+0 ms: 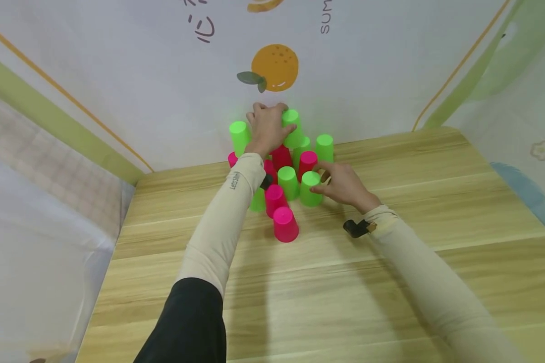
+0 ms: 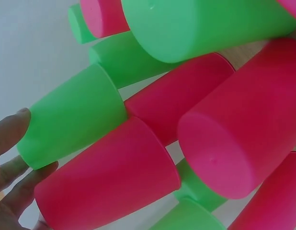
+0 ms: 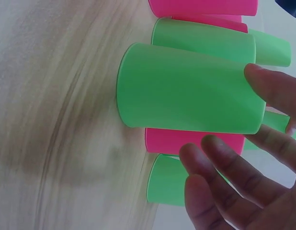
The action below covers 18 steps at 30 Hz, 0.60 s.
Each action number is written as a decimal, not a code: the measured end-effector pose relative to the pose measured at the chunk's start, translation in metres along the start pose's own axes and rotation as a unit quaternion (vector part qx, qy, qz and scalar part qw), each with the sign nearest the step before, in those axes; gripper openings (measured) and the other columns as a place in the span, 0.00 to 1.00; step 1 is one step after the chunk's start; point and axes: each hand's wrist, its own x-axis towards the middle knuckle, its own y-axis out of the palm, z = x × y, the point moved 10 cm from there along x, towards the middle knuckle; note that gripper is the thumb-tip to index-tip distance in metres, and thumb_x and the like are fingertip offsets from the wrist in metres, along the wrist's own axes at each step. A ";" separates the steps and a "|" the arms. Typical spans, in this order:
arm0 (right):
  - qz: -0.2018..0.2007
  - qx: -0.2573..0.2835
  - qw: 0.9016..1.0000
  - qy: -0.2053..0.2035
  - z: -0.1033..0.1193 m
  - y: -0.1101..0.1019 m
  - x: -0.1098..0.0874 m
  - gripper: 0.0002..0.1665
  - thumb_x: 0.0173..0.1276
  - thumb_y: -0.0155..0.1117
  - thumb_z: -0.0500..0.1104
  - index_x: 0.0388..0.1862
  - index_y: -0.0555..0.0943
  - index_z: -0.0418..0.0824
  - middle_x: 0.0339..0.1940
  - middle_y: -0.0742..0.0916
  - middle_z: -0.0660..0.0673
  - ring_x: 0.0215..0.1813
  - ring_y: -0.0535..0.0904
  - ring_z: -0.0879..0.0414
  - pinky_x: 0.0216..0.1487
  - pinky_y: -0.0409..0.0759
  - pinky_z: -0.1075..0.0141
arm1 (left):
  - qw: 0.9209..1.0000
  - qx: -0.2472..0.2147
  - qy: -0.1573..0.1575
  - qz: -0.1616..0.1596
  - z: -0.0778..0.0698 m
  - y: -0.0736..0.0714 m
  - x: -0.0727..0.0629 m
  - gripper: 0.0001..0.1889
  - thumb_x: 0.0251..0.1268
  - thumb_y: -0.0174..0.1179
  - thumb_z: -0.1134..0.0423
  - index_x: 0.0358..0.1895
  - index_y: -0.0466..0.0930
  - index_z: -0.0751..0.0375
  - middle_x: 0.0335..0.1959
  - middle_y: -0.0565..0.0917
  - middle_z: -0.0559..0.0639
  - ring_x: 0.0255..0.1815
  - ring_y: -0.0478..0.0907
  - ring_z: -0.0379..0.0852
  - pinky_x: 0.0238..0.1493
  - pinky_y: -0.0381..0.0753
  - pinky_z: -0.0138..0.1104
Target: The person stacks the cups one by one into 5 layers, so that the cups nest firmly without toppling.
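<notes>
My left hand (image 1: 269, 128) is at the back, high on the cup stack, pinching the narrow end of an upside-down green cup (image 1: 291, 132) between thumb and fingers. In the left wrist view a pink cup (image 2: 107, 177) lies right beside those fingers. Lower down on the right, my right hand (image 1: 342, 185) has its thumb and index finger at the top of another green cup (image 3: 186, 91), which stands upside down on the table. Its other fingers are spread. A pink cup (image 1: 285, 224) stands at the front of the group.
More green and pink cups fill the group, including a raised green cup (image 1: 239, 136) on the left and a green cup (image 1: 324, 147) at the back right. The wooden table (image 1: 172, 227) meets a white printed cloth (image 1: 163, 75) behind the cups.
</notes>
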 end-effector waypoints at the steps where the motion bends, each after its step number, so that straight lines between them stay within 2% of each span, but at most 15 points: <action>1: -0.001 0.001 1.000 0.000 0.000 0.000 0.000 0.31 0.62 0.74 0.47 0.61 0.78 0.39 0.45 0.89 0.35 0.49 0.85 0.43 0.48 0.83 0.51 | 1.000 0.002 0.002 -0.001 -0.001 0.000 0.000 0.29 0.69 0.62 0.44 0.70 0.72 0.47 0.61 0.83 0.49 0.67 0.62 0.56 0.62 0.60 0.46; 7: -0.003 0.005 1.000 -0.002 0.000 0.001 0.000 0.30 0.62 0.74 0.48 0.61 0.78 0.40 0.44 0.89 0.36 0.48 0.85 0.44 0.47 0.83 0.52 | 1.000 0.024 0.006 -0.012 -0.003 -0.001 0.000 0.28 0.70 0.61 0.45 0.69 0.73 0.49 0.60 0.85 0.50 0.64 0.63 0.56 0.58 0.60 0.46; 18: -0.007 0.013 1.000 -0.008 0.001 0.002 0.001 0.30 0.61 0.74 0.48 0.61 0.78 0.39 0.47 0.89 0.35 0.47 0.87 0.43 0.48 0.84 0.52 | 1.000 0.024 -0.018 -0.005 0.003 -0.002 -0.005 0.30 0.70 0.60 0.44 0.70 0.70 0.53 0.62 0.82 0.52 0.67 0.65 0.56 0.62 0.61 0.47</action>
